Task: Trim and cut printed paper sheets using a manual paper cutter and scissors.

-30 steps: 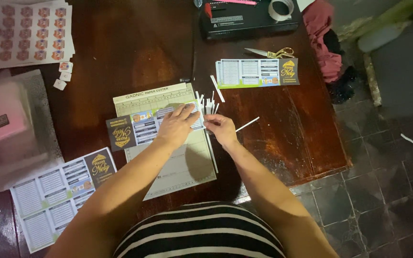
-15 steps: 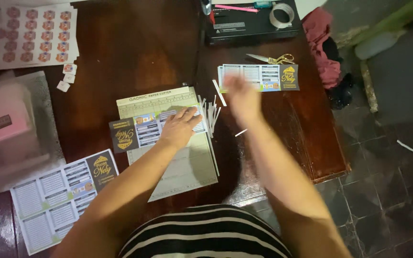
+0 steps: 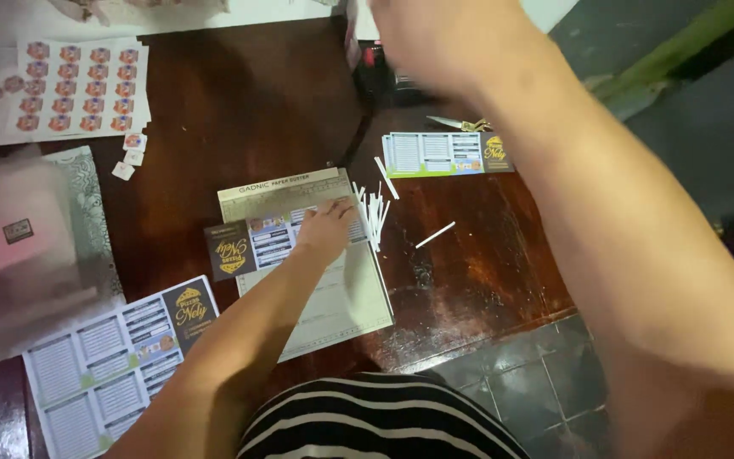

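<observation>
Leaflet under flat left hand

Printed menu cards: three. Sticker sheets: one. Cutting boards: one.

From my feed the light is dim and warm, with glare streaking the dark wooden surface right of the paper cutter. My right hand, beyond the cutter, is motion-blurred. Plastic left of it looks hazy.
</observation>
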